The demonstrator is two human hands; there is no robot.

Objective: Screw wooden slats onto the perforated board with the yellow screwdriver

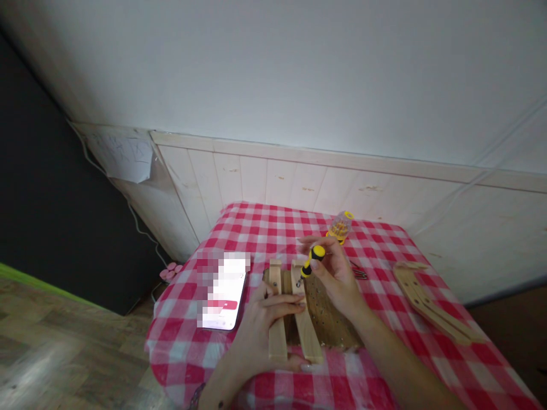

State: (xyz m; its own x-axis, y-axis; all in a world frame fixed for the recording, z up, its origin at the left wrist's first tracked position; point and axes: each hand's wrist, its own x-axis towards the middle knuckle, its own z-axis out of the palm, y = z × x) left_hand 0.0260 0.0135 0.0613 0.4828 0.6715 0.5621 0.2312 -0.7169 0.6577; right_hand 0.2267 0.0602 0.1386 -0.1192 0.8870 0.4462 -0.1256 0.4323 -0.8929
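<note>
Checked-cloth table (273, 228) stands beside a panelled wall (280, 176). Screwdriver (307, 265) sits over the right slat (308, 336): long axis tilted, tip down-left. Right hand (337, 279), half-open, pinches it; left hand (260, 319), part-curled, grips the slats.

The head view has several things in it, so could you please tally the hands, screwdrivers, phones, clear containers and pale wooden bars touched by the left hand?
Hands, left hand and right hand: 2
Pale wooden bars: 2
Screwdriver: 1
Phone: 1
Clear container: 1
Total: 7
</note>
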